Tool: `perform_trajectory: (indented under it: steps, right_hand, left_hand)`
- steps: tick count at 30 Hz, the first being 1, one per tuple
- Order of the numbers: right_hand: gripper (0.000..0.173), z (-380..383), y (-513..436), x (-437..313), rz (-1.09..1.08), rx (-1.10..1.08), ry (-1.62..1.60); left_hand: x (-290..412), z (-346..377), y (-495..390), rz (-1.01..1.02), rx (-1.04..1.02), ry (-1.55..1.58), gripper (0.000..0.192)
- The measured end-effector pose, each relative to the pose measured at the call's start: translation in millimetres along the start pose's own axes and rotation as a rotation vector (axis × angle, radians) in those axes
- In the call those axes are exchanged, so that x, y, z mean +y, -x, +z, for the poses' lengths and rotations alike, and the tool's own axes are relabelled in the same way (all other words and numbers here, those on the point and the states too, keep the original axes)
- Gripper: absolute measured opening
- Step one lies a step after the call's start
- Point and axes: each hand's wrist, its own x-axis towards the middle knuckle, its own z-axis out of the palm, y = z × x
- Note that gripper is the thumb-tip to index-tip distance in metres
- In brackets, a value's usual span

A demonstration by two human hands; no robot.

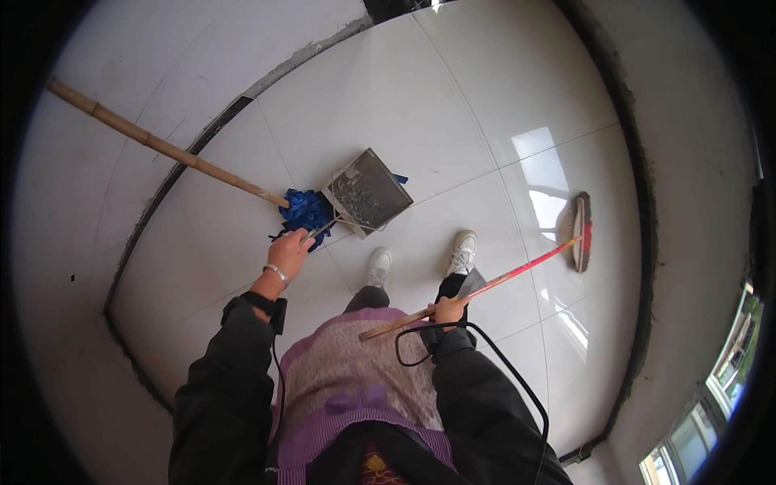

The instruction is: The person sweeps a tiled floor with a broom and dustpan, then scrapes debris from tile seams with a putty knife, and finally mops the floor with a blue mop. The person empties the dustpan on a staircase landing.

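My left hand [291,254] grips the thin handle of a dustpan [370,193], whose grey, dirt-marked pan hangs or rests over the floor; which of the two I cannot tell. My right hand [450,310] is closed around the red and wooden stick of a broom [582,232], its head out to the right above or on the tiles. A flat metal scraper blade [471,283] shows at the same hand, beside the stick. Near the dustpan lies a mop head of blue strips [306,212], fixed to a bamboo pole [145,136].
Glossy floor tiles [436,133] lie inside pale walls with a dark strip [639,182] along their foot. The bamboo pole slants up to the left wall. My shoes [464,251] stand below the dustpan. A black cable [515,370] loops by my right arm. Windows [691,433] are at lower right.
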Motion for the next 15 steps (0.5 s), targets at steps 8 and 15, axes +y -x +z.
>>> perform_trajectory:
  steps: [8, 15]
  right_hand:
    - [0.059, 37, -124, 39, -0.423, -0.247, 0.777]
    - [0.05, 107, -296, -74, -1.019, -0.287, 1.151]
  left_hand:
    - [7, 5, -23, 0.083, 0.071, 0.159, 0.014]
    - [28, 4, -27, 0.051, -0.04, 0.178, 0.02]
